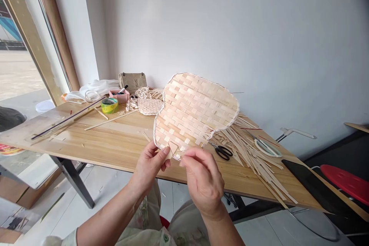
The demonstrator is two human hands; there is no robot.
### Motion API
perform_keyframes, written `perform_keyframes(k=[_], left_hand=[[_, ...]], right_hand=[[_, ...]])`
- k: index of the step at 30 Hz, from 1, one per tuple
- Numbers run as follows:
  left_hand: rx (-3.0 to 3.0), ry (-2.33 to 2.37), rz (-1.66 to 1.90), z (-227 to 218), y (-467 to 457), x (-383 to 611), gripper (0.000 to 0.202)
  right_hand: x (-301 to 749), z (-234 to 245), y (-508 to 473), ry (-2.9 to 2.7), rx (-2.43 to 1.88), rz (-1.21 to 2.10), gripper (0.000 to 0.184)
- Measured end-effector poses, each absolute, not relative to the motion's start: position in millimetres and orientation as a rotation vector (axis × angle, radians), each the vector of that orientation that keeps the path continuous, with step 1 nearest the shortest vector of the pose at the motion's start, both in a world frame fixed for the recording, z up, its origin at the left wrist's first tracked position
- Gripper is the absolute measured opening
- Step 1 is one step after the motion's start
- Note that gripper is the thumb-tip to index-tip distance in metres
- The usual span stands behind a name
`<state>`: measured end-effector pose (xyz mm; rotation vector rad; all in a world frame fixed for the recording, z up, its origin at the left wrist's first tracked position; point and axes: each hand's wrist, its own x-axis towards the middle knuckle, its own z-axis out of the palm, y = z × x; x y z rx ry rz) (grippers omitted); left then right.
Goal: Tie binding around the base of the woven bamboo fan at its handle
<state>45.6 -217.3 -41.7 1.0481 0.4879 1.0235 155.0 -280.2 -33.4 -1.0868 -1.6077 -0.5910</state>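
Observation:
A woven fan-shaped panel [196, 103] of pale flat strips, with a braided edge, stands tilted up above the table's front edge. My left hand [152, 161] pinches its lower left edge between thumb and fingers. By the bottom edge, my right hand [203, 178] is closed in a pinch, its fingertips close to the rim. A thin dark line runs across the weave towards those fingertips; what they hold is too fine to make out. A small triangular flap [173, 148] shows beside my left thumb.
On the wooden table [123, 142], black-handled scissors [223, 153] and many loose strips [256, 157] lie right, near white-handled shears [267, 148]. Yellow-green tape [109, 105], a pink box [119, 96], a smaller woven piece [150, 106] and a beige bag [132, 80] sit left.

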Motion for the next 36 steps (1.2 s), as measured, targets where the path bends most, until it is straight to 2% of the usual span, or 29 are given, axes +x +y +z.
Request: perform_keyframes(k=[7, 12, 16, 22, 29, 36], left_hand=[[1.093, 0.525, 0.974, -44, -219, 47, 0.024], [1.162, 0.515, 1.016, -52, -211, 49, 0.021], [1.199, 0.547, 1.095, -57, -200, 49, 0.018], [1.23, 0.561, 1.118, -57, -193, 49, 0.017], [1.358, 0.581, 1.102, -56, -189, 50, 0.022], [1.504, 0.635, 1.076, -56, -189, 47, 0.019]], right_hand=[[153, -32, -277, -1.32, -1.017, 0.105, 0.013], [156, -29, -288, -1.285, -1.071, -0.04, 0.012], [155, -24, -309, -1.228, -0.935, -0.108, 0.017], [146, -13, -325, -1.141, -0.828, -0.196, 0.012], [145, -11, -336, -1.113, -1.061, -0.272, 0.012], [150, -10, -313, -1.435, -1.338, -0.249, 0.016]])
